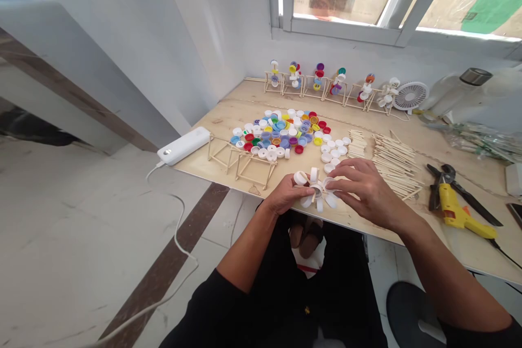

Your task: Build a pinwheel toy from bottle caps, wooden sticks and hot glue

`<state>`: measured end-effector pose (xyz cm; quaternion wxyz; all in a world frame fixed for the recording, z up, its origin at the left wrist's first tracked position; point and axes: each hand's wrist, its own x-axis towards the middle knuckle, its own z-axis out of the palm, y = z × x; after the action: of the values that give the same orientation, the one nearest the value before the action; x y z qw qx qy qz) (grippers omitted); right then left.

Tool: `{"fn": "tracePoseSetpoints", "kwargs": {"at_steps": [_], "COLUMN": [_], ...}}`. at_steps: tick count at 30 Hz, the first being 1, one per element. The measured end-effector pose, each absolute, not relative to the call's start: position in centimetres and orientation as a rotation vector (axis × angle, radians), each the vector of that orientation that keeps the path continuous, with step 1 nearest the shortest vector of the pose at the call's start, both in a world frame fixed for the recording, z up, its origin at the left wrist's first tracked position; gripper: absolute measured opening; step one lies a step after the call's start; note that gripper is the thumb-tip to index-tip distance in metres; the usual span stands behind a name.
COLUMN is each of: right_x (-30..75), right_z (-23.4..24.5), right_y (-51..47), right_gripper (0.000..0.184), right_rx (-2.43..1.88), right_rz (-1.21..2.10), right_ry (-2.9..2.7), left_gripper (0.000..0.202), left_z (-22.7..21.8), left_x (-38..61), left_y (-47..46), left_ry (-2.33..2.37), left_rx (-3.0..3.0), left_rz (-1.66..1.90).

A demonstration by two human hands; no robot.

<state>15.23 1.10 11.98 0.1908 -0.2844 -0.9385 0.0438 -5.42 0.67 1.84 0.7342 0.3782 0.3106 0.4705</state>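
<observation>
A wheel of white bottle caps [317, 191] on small wooden sticks is held over the table's front edge. My left hand [284, 193] pinches it from the left, thumb near its middle. On the right side of the wheel, my right hand [361, 189] has its thumb and fingertips closed about a white cap [329, 184]. Whether that cap is fixed to the wheel I cannot tell. Just beyond my hands lie loose white caps [335, 148] and a heap of coloured bottle caps [281, 133].
Wooden stick frames [256, 171] stand at the front left, beside a white power bank [184, 145]. Sticks [395, 166] lie to the right, then black-handled pliers [448, 174] and a yellow glue gun [459, 212]. Finished cap wheels [319, 77] line the back near a small fan [411, 96].
</observation>
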Motion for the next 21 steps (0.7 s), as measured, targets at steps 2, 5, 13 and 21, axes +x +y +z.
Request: {"fn": "tracePoseSetpoints", "kwargs": {"at_steps": [2,5,13,21], "right_x": [15.1,15.0,15.0,15.2], "right_z": [12.2,12.6,12.9,12.7], "right_y": [1.2,1.5,2.1,2.8], "right_gripper": [0.018,0.019,0.022,0.022], "right_rx": [-0.799,-0.783,-0.793,-0.852], "right_rz": [0.096,0.099,0.164,0.258], "right_ry": [-2.666,-2.708,-2.747,-2.785], "left_gripper": [0.036,0.035,0.038,0.037], "left_z": [1.9,2.0,2.1,1.8], "left_x": [-5.4,-5.4,-5.4,-5.5], "left_y": [0.6,0.6,0.6,0.6], "left_ry": [0.678,0.668,0.682,0.682], "left_rx": [0.829,0.827,0.84,0.846], "left_rz": [1.035,1.032,1.032,1.008]}}
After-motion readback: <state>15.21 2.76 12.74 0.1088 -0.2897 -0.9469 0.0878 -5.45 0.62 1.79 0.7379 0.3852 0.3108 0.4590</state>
